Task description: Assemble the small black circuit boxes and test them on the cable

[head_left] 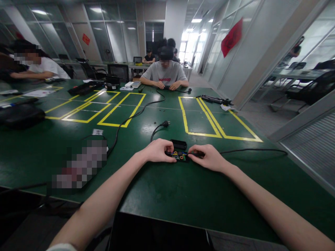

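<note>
Between my hands lies an opened black adapter case with a green circuit board, copper-coloured coils and small wires showing. My left hand is closed at its left end, thumb and fingers pinching the black power cord where it enters. The fingers hide most of that grip. On the right, my right hand pinches a thin black cable close to the board's right end. The loose black cover lies just behind the case, hollow side up. Beyond my left hand rests the cord's plug.
Left of my forearm is a blurred-out power strip, its black cable running across the green table. Yellow tape rectangles mark the surface. Opposite, a person in a grey shirt handles a dark object. A black tool lies far right.
</note>
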The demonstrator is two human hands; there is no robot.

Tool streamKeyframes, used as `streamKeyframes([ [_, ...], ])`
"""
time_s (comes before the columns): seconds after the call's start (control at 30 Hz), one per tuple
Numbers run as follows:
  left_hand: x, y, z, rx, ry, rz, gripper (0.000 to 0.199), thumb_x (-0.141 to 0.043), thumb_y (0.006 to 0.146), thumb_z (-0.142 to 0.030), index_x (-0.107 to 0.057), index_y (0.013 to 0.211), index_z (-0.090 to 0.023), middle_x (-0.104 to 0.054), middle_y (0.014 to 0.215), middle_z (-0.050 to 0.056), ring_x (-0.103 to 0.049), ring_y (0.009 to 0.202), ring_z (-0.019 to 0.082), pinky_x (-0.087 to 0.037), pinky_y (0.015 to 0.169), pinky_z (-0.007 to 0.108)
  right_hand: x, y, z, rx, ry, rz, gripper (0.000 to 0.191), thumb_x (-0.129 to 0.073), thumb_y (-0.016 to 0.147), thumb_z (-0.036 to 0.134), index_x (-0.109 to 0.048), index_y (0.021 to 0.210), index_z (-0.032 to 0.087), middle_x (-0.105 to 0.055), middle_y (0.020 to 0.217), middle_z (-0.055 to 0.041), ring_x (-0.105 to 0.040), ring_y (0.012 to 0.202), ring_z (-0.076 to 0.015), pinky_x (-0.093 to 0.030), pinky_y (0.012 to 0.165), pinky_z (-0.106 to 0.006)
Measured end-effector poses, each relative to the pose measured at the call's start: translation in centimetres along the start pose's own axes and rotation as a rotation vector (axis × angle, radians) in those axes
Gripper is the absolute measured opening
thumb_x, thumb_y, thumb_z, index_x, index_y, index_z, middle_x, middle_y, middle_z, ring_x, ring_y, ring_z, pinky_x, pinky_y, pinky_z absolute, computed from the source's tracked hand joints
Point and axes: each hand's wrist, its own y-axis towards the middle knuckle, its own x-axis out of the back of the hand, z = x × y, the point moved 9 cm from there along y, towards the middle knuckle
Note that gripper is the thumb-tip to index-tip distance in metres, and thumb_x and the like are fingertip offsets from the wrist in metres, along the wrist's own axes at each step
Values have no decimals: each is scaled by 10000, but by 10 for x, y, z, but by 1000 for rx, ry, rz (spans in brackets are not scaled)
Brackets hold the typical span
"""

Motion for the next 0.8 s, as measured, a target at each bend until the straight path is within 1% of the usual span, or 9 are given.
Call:
streamKeyframes([
  [0.07, 2, 0, 3, 2, -15, -20, 256, -829, 696, -371, -692, 784, -174, -666, 747, -25, -572, 664, 126, -402, 609, 224, 1, 1, -1, 1, -25, -24, 141, -611, 904, 307, -712, 873, 215, -718, 721, -23, -645, 602, -166, -440, 576, -265],
  [0.13, 5, 0, 6, 8, -2, -56, 169, -784, 736, -315, -716, 801, -174, -678, 749, -17, -586, 677, 131, -411, 621, 226, 3, 1, -1, 7, -46, -45, 135, -605, 904, 296, -708, 863, 219, -741, 778, -35, -660, 640, -176, -459, 598, -275],
  [0.23, 8, 1, 8, 11, 15, -91, 76, -713, 785, -243, -737, 795, -172, -674, 713, -11, -585, 660, 132, -404, 611, 224, 2, 2, -2, 10, -40, -54, 136, -601, 912, 297, -705, 867, 220, -737, 788, -37, -652, 641, -176, -469, 600, -282],
  [0.37, 7, 2, 9, 1, -30, -87, 107, -700, 817, -246, -726, 753, -164, -681, 713, -4, -592, 669, 134, -410, 621, 220, 0, 2, -4, 15, 30, -55, 145, -593, 931, 307, -695, 882, 216, -718, 798, -43, -649, 670, -181, -487, 626, -295],
  [0.53, 7, 4, 8, -4, 22, -102, 147, -717, 818, -223, -699, 686, -160, -650, 710, -5, -557, 649, 128, -388, 614, 226, -2, 1, -1, 36, 105, -7, 193, -584, 959, 341, -670, 847, 210, -689, 763, -39, -627, 658, -175, -482, 614, -288],
  [0.7, 6, 3, 5, -27, 44, -113, 147, -714, 823, -210, -711, 685, -160, -662, 738, 6, -565, 653, 126, -396, 621, 229, -2, 1, 5, 102, 29, 24, 243, -681, 919, 429, -639, 824, 210, -695, 828, -53, -643, 720, -191, -478, 651, -293],
  [0.8, 6, 3, 7, -33, -38, -105, 79, -713, 802, -189, -747, 740, -154, -700, 754, 17, -603, 673, 131, -437, 649, 229, -3, 1, 2, 92, -11, 25, 299, -664, 937, 464, -616, 785, 212, -680, 801, -50, -630, 696, -187, -462, 633, -285],
])
